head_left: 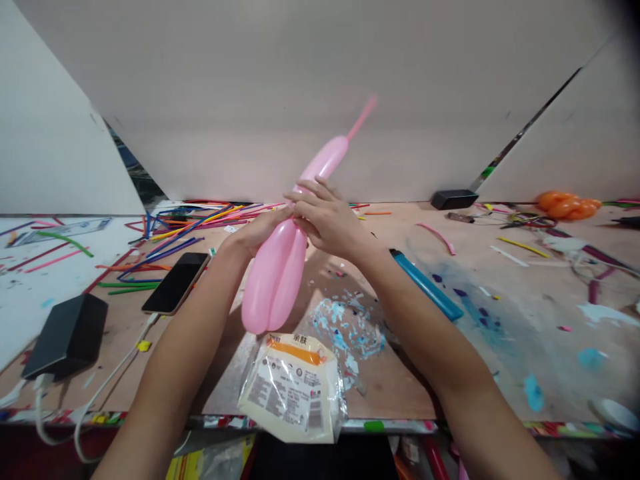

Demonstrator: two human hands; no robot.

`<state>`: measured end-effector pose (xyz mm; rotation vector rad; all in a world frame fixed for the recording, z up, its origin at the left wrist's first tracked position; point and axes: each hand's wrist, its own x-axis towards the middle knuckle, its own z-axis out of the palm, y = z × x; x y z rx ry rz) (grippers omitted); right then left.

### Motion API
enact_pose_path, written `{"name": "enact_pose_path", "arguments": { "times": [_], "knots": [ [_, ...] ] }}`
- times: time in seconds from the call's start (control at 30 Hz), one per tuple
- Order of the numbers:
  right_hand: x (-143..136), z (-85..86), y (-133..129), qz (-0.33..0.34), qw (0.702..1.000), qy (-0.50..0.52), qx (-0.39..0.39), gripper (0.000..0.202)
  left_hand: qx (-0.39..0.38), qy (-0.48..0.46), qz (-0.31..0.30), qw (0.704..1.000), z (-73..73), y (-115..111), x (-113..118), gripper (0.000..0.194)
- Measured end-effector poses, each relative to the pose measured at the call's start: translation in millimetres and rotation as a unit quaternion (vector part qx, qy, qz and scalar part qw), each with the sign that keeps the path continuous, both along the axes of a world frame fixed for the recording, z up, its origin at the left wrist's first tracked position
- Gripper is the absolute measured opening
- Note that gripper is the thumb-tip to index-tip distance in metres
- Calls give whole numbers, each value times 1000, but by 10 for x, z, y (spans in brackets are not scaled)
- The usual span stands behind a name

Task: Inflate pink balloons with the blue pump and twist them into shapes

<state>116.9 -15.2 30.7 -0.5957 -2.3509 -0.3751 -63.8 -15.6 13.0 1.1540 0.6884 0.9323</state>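
A pink modelling balloon [270,283] is held over the table between both hands. Its lower part is a doubled, folded loop hanging toward me. The upper part runs up and right to a thin uninflated tail. My left hand [265,227] is closed round the balloon where the loop meets at the top, its fingertips partly hidden. My right hand [327,217] lies across the same spot from the right, with its fingers bent over the balloon. Just below the loop lies a clear-and-cream plastic packet [293,387] with printed text, overhanging the table's front edge.
Uninflated balloons [200,223] in several colours lie back left. A phone [176,283] and a black box-shaped device [67,337] with a white cable sit left. Blue scraps [347,330], a blue cutter-like tool [427,287], scissors [530,220], an orange balloon shape [567,205] and a small black box [454,199] lie rightward.
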Motion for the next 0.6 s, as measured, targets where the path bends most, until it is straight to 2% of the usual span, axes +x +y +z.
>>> {"name": "enact_pose_path", "arguments": {
  "times": [0.13, 0.2, 0.27, 0.4, 0.5, 0.6],
  "knots": [
    [-17, 65, -98, 8, 1000, -10, 5, 21, 11, 66, -61, 996, 113, -153, -139, 43],
    [-14, 117, -167, 11, 1000, -15, 6, 18, 75, 120, -107, 984, 195, -207, -166, 45],
    [-20, 162, -249, 25, 999, -38, 3, 17, 173, 200, -119, 957, 280, -241, -178, 41],
    [-43, 195, -407, 26, 997, -75, -4, 19, 345, 360, -28, 867, 393, -327, -172, 37],
    [-44, 198, -462, -36, 996, -77, -18, 19, 401, 428, 45, 809, 379, -418, -105, 26],
    [-33, 192, -421, -81, 995, -30, -58, 17, 441, 447, 153, 763, 325, -474, 36, 15]
  ]
}}
